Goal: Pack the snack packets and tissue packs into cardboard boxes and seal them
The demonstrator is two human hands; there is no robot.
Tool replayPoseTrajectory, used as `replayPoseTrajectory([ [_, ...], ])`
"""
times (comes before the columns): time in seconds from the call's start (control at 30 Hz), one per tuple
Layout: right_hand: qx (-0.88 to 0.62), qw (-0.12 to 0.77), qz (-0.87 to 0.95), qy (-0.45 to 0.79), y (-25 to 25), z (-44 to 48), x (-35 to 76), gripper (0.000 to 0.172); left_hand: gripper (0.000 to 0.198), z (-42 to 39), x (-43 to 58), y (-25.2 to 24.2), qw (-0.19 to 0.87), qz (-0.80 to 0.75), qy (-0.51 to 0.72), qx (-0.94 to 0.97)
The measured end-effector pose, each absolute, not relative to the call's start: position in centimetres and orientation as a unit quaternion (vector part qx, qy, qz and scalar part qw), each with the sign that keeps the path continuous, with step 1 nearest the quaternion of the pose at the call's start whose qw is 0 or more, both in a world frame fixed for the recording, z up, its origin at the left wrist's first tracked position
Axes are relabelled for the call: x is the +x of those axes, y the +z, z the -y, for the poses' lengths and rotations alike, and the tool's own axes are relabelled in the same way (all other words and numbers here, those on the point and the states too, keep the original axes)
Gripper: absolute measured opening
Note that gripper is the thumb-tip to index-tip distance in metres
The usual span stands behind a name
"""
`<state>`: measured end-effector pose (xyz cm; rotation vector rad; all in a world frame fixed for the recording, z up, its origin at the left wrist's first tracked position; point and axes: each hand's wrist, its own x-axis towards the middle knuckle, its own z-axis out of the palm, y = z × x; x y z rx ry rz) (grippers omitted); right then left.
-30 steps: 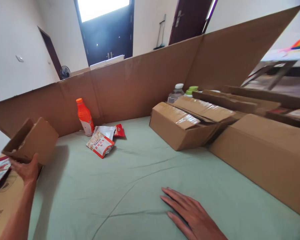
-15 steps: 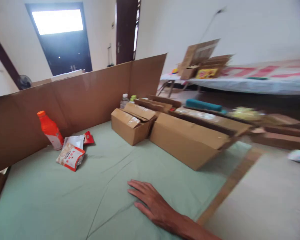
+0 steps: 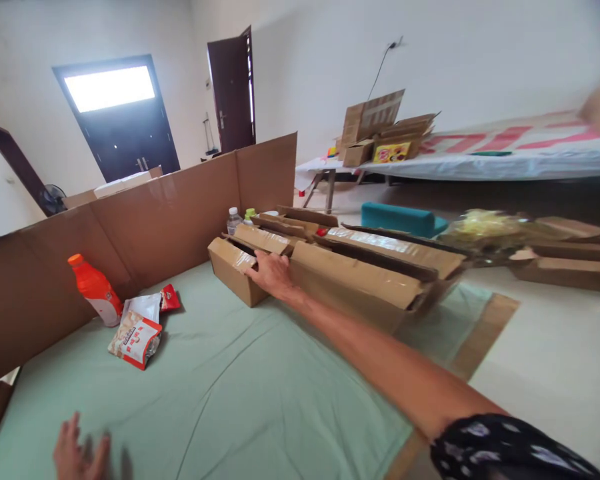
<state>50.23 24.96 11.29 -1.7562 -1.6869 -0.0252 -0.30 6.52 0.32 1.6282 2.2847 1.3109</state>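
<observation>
My right hand reaches far across the green cloth and rests on the small cardboard box, fingers curled over its top flap edge. A longer cardboard box lies right beside it. My left hand hovers low at the near left over the cloth, fingers spread, blurred by motion and holding nothing. An orange bottle stands against the cardboard wall, with snack packets lying next to it.
Two bottles stand behind the small box. More flat boxes and a yellow bundle lie to the right. A teal cushion, a table with boxes and dark doors are beyond.
My right hand left the cloth and stretched forward onto the small box. My left hand let go of the left-side box and came back into view at the near left. The view swung right.
</observation>
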Motion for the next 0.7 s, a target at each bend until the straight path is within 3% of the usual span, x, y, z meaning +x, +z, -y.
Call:
replayPoseTrajectory([
  [0.07, -0.673, 0.361, 0.646, 0.006, 11.4, -25.4, 49.8, 0.039, 0.071, -7.7, 3.0, -0.9, 0.078, -0.706, 0.429, 0.557],
  [0.2, -0.642, 0.375, 0.665, 0.067, 11.7, -25.0, 49.4, 0.035, 0.049, -8.5, 10.4, 1.0, 0.076, -0.620, 0.450, 0.639],
  [0.37, -0.561, 0.363, 0.732, 0.132, 11.3, -18.8, 50.2, 0.018, 0.056, -6.8, 16.8, 6.4, -0.018, -0.505, 0.460, 0.730],
  [0.53, -0.367, 0.296, 0.842, 0.262, 11.5, -9.0, 53.1, 0.027, 0.078, -3.7, 19.9, 9.8, -0.037, -0.429, 0.416, 0.801],
  [0.7, -0.292, 0.219, 0.809, 0.460, 12.4, -5.6, 54.4, 0.053, 0.046, -0.7, 21.0, 11.0, -0.004, -0.382, 0.402, 0.832],
])
